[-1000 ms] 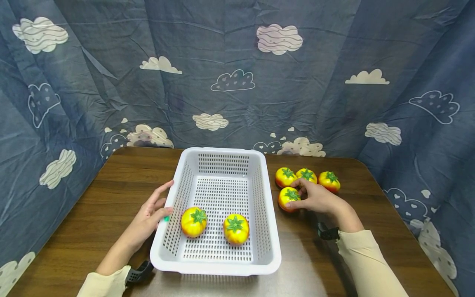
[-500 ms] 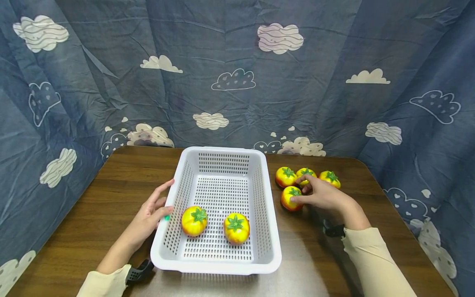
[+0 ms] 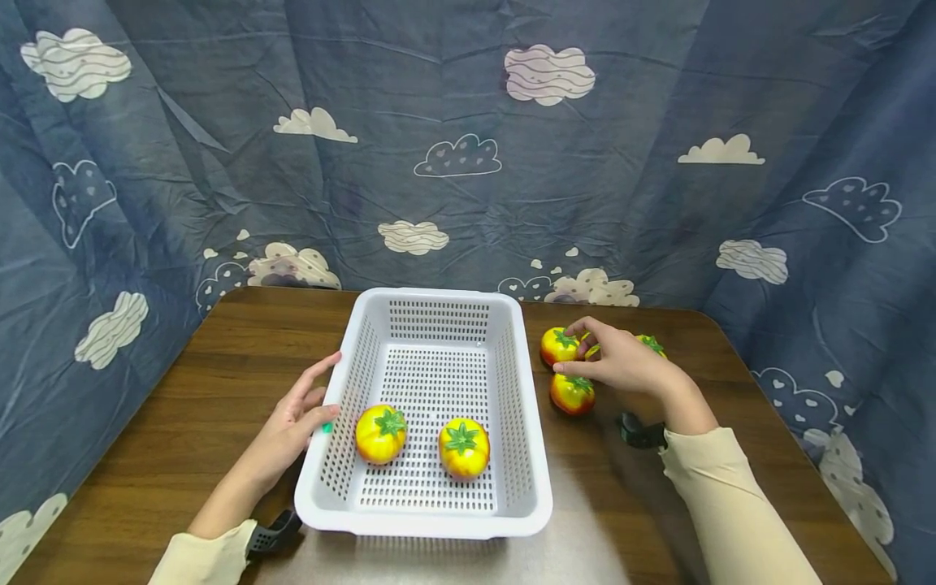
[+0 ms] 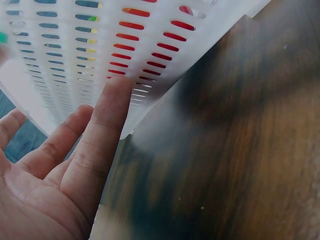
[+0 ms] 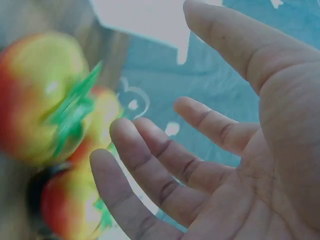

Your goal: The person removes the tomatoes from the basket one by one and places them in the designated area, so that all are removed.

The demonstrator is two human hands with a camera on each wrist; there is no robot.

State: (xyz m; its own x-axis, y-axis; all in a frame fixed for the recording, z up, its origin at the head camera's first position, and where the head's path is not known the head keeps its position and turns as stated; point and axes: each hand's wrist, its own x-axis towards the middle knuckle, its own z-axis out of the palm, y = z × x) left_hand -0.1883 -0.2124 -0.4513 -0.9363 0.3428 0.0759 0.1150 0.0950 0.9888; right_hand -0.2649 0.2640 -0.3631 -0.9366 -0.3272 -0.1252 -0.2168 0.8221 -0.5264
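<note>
My left hand touches the left side of a white perforated plastic basket. Its thumb lies at the rim, and in the left wrist view its straight fingers lie along the outer wall. Two yellow-red tomatoes, one on the left and one on the right, sit inside the basket. My right hand hovers over a group of similar tomatoes with fingers spread and nothing between them. The front tomato is under its thumb, another is near its fingertips, and others are partly hidden behind it.
Everything rests on a brown wooden table. A blue curtain with cloud prints hangs behind it and along the sides. The basket stands in the middle, left of the loose tomatoes.
My right hand has let go of the front tomato and lifted away over the group, towards the back. That tomato has shifted slightly. The left hand and the basket stay put.
</note>
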